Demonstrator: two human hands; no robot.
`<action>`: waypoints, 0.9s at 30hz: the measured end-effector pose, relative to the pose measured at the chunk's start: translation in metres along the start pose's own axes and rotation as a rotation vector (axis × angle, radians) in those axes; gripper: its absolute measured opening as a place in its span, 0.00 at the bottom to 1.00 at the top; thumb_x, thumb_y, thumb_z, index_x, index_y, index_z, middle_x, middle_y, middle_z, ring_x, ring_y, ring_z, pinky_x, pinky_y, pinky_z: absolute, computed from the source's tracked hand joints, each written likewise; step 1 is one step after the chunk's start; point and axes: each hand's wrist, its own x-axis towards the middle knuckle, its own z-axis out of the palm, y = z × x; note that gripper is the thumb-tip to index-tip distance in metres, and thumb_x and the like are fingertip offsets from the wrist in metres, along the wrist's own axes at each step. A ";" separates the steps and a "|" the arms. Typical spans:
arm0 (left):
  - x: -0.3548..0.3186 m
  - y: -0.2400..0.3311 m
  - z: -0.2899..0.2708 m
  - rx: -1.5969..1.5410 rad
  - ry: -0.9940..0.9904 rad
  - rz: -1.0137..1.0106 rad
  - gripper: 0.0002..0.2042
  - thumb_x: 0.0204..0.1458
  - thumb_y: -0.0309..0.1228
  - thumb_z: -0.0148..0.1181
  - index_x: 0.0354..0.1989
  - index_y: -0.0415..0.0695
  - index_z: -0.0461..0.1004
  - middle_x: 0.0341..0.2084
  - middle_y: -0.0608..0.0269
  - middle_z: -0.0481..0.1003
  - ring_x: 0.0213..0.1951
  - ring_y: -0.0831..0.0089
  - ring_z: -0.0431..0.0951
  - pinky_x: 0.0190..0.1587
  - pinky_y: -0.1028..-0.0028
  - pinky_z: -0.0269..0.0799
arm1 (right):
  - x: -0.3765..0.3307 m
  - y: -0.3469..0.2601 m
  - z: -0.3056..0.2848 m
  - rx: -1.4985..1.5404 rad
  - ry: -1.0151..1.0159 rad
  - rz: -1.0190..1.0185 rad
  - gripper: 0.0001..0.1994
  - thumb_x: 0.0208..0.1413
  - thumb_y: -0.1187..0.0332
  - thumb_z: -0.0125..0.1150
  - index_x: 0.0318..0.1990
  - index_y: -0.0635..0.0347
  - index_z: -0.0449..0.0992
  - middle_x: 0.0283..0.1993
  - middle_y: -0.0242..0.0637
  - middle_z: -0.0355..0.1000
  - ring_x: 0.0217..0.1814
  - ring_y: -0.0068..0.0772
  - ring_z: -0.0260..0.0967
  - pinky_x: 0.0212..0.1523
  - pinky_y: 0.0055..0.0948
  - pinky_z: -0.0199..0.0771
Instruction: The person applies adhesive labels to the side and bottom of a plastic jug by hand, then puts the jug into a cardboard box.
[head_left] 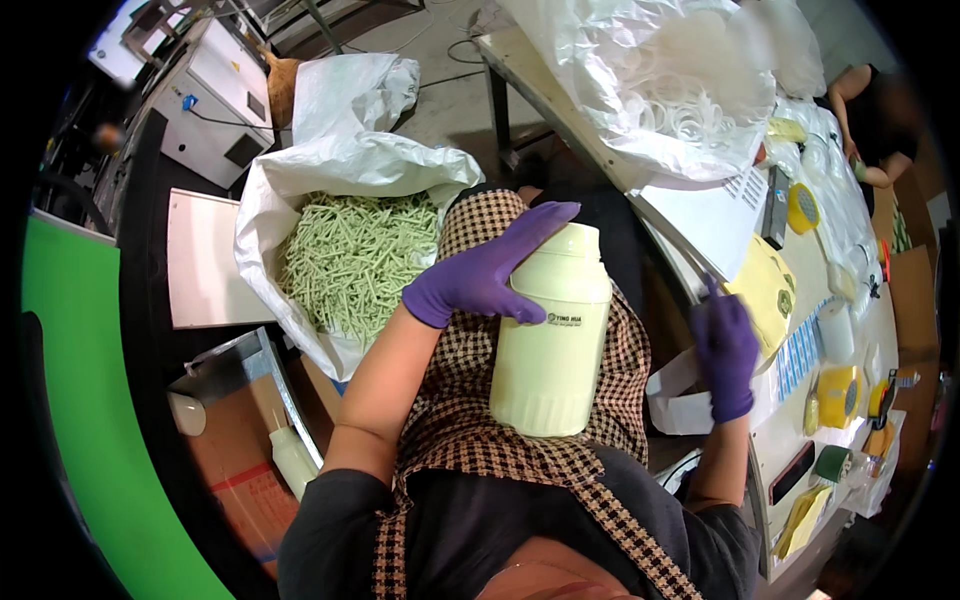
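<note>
A pale yellow-green plastic jug (553,345) with a ribbed base stands upright on my lap, against a checked apron (520,460). My left hand (480,272), in a purple glove, is closed around its shoulder from the left, thumb and fingers spread to either side. My right hand (725,350), gloved in purple too, is apart from the jug at the table's edge, beside a yellow printed bag (765,300). Motion blurs its fingers; one points up, and whether it holds anything does not show. A white strip of material (678,400) hangs just left of it.
To my left, a white sack (262,215) holds many small pale green sticks (355,260). On the right-hand table (765,450) lie white paper (700,215), tape rolls (838,395), and a phone (792,473). Clear rings (680,105) fill a plastic bag. Another person (875,125) is at the far right.
</note>
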 end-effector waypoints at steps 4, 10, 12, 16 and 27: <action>0.029 0.028 0.028 -0.285 -0.040 0.055 0.55 0.42 0.41 0.78 0.78 0.43 0.49 0.77 0.56 0.52 0.78 0.60 0.46 0.77 0.62 0.41 | 0.008 0.056 -0.023 -0.111 0.326 0.015 0.35 0.51 0.70 0.72 0.70 0.53 0.70 0.59 0.50 0.71 0.61 0.52 0.69 0.59 0.44 0.72; 0.119 0.089 0.075 -0.094 -0.251 0.495 0.42 0.48 0.37 0.70 0.74 0.45 0.60 0.73 0.52 0.59 0.74 0.52 0.56 0.76 0.56 0.46 | 0.000 0.043 -0.010 1.187 -0.314 0.325 0.31 0.58 0.66 0.60 0.70 0.65 0.66 0.63 0.42 0.73 0.61 0.32 0.70 0.64 0.34 0.69; 0.122 0.090 0.090 -0.199 -0.164 0.430 0.40 0.47 0.36 0.71 0.72 0.44 0.63 0.70 0.48 0.62 0.73 0.54 0.57 0.74 0.56 0.50 | -0.007 0.054 -0.020 1.240 -0.199 0.287 0.30 0.60 0.61 0.59 0.67 0.67 0.68 0.59 0.41 0.75 0.59 0.31 0.73 0.62 0.33 0.71; 0.079 0.059 0.080 -0.681 0.240 0.285 0.30 0.48 0.26 0.70 0.63 0.42 0.71 0.64 0.51 0.69 0.68 0.59 0.67 0.73 0.60 0.58 | -0.046 0.130 0.018 1.713 0.336 0.516 0.28 0.71 0.54 0.51 0.69 0.66 0.63 0.67 0.44 0.68 0.67 0.36 0.66 0.68 0.37 0.66; -0.199 -0.023 0.070 -0.511 1.114 -0.419 0.15 0.63 0.24 0.59 0.57 0.33 0.74 0.49 0.53 0.79 0.52 0.65 0.80 0.59 0.66 0.75 | 0.031 0.085 -0.012 2.351 -0.248 0.048 0.26 0.72 0.69 0.44 0.76 0.58 0.55 0.74 0.51 0.60 0.66 0.36 0.68 0.55 0.23 0.71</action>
